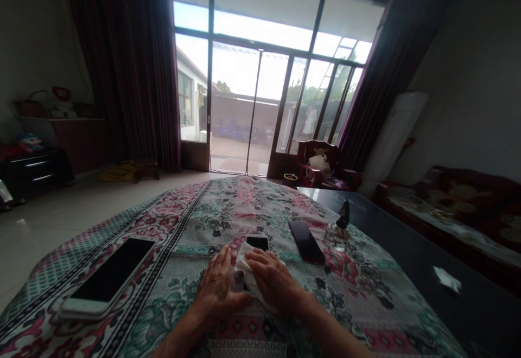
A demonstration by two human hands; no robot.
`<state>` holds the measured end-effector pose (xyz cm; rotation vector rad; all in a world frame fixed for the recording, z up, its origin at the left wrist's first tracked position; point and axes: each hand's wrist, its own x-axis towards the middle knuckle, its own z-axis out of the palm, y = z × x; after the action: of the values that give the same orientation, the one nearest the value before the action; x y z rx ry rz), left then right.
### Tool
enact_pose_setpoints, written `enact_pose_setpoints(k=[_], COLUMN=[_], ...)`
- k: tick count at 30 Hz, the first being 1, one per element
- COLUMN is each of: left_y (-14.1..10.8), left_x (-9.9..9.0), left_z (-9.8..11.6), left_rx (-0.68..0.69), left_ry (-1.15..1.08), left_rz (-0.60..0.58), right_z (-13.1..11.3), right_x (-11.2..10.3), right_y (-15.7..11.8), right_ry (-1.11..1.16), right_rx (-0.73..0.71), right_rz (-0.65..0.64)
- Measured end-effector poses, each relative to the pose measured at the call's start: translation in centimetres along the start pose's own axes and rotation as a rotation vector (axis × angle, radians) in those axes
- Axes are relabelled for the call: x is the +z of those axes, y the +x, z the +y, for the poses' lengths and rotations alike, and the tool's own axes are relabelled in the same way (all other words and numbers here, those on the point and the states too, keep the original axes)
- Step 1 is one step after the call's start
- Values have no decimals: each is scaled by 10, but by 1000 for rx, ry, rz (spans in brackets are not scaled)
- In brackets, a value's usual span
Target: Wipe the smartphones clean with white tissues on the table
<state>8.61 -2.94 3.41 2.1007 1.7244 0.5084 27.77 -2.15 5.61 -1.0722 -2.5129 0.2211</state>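
Note:
A smartphone with a white frame and dark screen lies on the cloth-covered table in front of me, mostly hidden by my right hand and a tissue. My right hand presses a crumpled white tissue onto its screen, fingers bent over it. To the left, my left hand rests flat, fingers stretched forward and together. Its thumb reaches across to the phone's lower end. A larger white-framed phone lies at the left, its screen dark. Right of my hands is a black phone.
A small clear bottle with a black top stands beyond the black phone. The patterned tablecloth covers the table. On a dark table at the right lies another crumpled white tissue. A wooden armchair stands near the glass doors.

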Motion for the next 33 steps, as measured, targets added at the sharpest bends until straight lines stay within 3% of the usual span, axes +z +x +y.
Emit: enact_pose_setpoints(k=[5,9,22,26,33], left_y=[-1,-4,-6,-5,-5], left_x=[-1,-7,-12,-10,-6], left_z=[1,5,6,4,4], left_rx=[15,36,88,84,86], left_ry=[6,14,25,18,5], left_rz=[18,-16,-25,-19,1], right_z=[-12,-2,61,55,17], right_x=[-9,-15,0,3,-2], right_y=[-31,-39,29,27,-20], right_ry=[67,67,-4,-38,-22], right_rx=[-29,-16,156,188,97], right_rz=[-8,11,166,163,61])
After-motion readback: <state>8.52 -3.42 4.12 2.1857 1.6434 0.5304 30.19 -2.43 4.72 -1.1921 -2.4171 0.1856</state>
